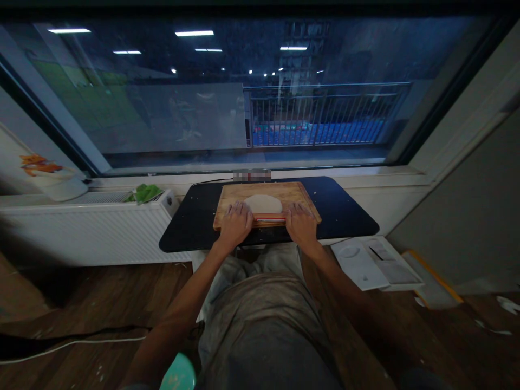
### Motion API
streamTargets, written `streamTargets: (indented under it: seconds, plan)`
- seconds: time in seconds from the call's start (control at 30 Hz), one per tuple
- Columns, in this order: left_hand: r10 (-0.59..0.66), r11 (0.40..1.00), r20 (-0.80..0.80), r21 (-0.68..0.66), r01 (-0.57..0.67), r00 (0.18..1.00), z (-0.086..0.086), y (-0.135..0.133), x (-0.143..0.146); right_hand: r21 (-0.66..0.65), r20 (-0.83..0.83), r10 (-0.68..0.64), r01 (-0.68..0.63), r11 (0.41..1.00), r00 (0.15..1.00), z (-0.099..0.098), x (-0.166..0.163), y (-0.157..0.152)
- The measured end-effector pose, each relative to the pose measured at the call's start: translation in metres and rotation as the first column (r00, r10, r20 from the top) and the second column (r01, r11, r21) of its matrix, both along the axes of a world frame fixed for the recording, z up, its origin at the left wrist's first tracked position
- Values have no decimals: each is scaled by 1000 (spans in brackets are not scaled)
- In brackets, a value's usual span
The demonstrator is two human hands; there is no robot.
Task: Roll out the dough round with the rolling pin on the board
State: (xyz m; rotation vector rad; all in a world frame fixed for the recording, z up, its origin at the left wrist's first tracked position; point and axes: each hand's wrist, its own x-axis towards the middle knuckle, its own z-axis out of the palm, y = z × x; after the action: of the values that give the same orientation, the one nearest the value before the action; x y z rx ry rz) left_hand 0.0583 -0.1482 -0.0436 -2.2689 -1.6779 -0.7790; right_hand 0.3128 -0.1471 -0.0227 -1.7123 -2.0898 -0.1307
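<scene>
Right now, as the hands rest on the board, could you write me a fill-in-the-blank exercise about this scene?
1. The flat round dough lies on a ____ board.
2. The board stands on a table whose top is ____.
3. The left hand and the right hand each cover one end of the rolling pin, so ____ hands touch it.
Missing words: wooden; black; both.

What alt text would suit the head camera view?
A left hand and right hand rest on a rolling pin at the near edge of round dough on a wooden board, on a black table beneath a dark window.
</scene>
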Motion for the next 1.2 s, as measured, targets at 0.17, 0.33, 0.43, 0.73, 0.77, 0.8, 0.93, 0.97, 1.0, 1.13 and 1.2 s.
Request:
streamTargets:
  seconds: [0.17, 0.33, 0.43, 0.73, 0.77, 0.8, 0.93, 0.97, 1.0, 1.13, 1.2]
  plan:
    - [19, 1000, 3, 3, -19, 1000, -1, -14, 3, 109, 36, -27, 23, 994, 999, -15, 1, -6]
    - [36, 999, -7, 29, -36, 999, -3, -12, 5, 183, 72, -36, 22, 983, 997, -15, 1, 1]
    - [58, 998, -16, 28, -57, 998, -2, -1, 5, 178, 101, -33, 14, 984, 994, -5, -2, 12]
    - [73, 994, -109, -70, -81, 991, 12, 32, 5, 51, 203, -98, 90, 995, 974, 15, -9, 37]
    - [67, 995, -105, -65, -74, 992, 11, 30, 5, 50, 200, -96, 87, 995, 975, 14, -9, 36]
    - [67, 996, -91, -51, -72, 994, 9, 27, 5, 57, 192, -89, 79, 995, 977, 13, -9, 33]
    - [61, 998, -2, 27, -61, 998, -2, 6, 6, 135, 129, -55, 38, 990, 990, 5, -6, 20]
    - [54, 998, 15, 44, -55, 998, -4, 1, 6, 150, 115, -51, 33, 988, 992, 2, -5, 17]
    - [46, 997, 27, 58, -48, 999, -6, -3, 6, 159, 100, -48, 32, 987, 994, -1, -4, 14]
    - [21, 997, 48, 72, -25, 999, -8, -13, 6, 185, 51, -37, 27, 982, 998, -12, 0, 5]
    - [15, 998, 49, 62, -18, 999, -8, -13, 6, 196, 44, -38, 28, 980, 998, -15, 1, 3]
